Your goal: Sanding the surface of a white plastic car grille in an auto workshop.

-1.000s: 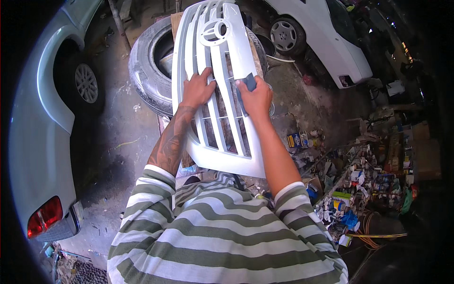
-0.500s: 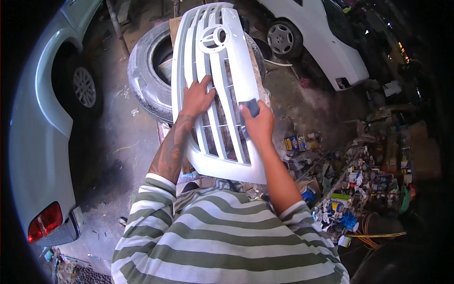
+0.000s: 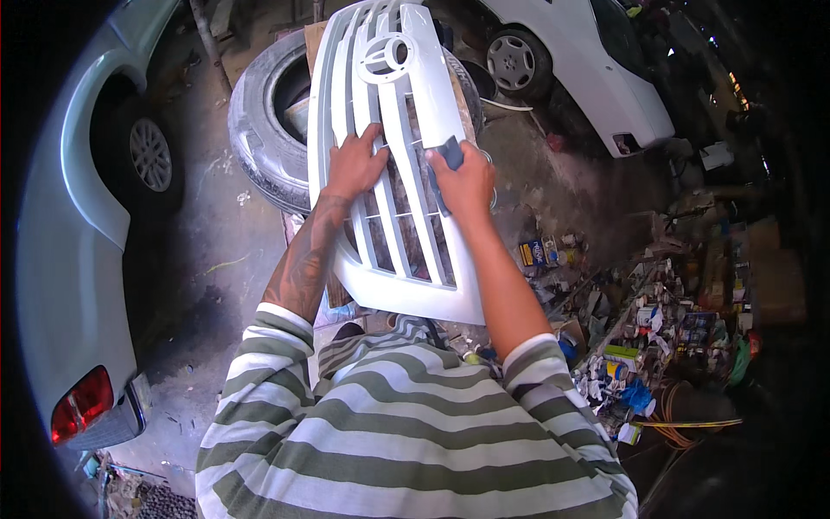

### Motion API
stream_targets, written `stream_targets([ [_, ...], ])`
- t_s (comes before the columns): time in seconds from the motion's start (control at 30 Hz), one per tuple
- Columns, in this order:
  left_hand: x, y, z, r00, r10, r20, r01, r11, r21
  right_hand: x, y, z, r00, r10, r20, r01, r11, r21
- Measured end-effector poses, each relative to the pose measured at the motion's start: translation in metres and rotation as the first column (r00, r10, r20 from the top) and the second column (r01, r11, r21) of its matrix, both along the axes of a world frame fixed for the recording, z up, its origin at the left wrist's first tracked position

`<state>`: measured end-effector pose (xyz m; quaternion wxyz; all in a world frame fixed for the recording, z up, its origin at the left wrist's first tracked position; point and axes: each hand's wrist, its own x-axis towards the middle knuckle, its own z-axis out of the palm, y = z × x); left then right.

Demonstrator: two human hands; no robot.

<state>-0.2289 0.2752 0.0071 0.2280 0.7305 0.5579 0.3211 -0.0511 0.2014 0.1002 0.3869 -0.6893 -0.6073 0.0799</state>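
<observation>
In the head view, a white slatted car grille (image 3: 437,104) is seen at twelve o'clock, partly covering a dusty tyre (image 3: 251,130) at ten. At eleven o'clock, the left hand (image 3: 354,166) is laid on the slats, fingers spread. At one, a dark grey sheet (image 3: 451,153) is gripped between the right hand's (image 3: 465,183) thumb and fingers, against the grille's wide side panel. Cluttered containers (image 3: 648,337) are strewn at four; a white car (image 3: 596,86) is parked towards two.
</observation>
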Motion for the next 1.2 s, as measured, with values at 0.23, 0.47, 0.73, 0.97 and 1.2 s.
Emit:
stream_targets([
  [0.23,-0.006,-0.001,-0.006,0.999,0.040,-0.030,-0.040,0.999,0.013,0.002,-0.035,-0.007,0.997,0.006,-0.073,-0.015,0.993,-0.120],
  [0.47,-0.002,-0.001,-0.001,0.999,0.033,-0.027,-0.034,0.999,-0.018,0.002,-0.008,-0.007,0.999,0.029,-0.045,-0.031,0.998,-0.047],
  [0.73,-0.001,0.000,-0.004,0.999,0.027,-0.027,-0.028,1.000,-0.006,-0.007,0.014,0.001,0.999,-0.008,0.042,0.009,1.000,-0.021],
  [0.97,-0.001,0.001,0.010,0.999,0.005,-0.044,-0.007,0.999,-0.054,0.003,0.005,-0.003,0.999,0.026,-0.042,-0.027,0.999,-0.039],
  [1.2,-0.005,-0.005,-0.007,0.999,0.045,-0.014,-0.045,0.999,-0.011,0.008,-0.057,-0.022,0.989,0.056,-0.138,-0.067,0.995,-0.074],
])
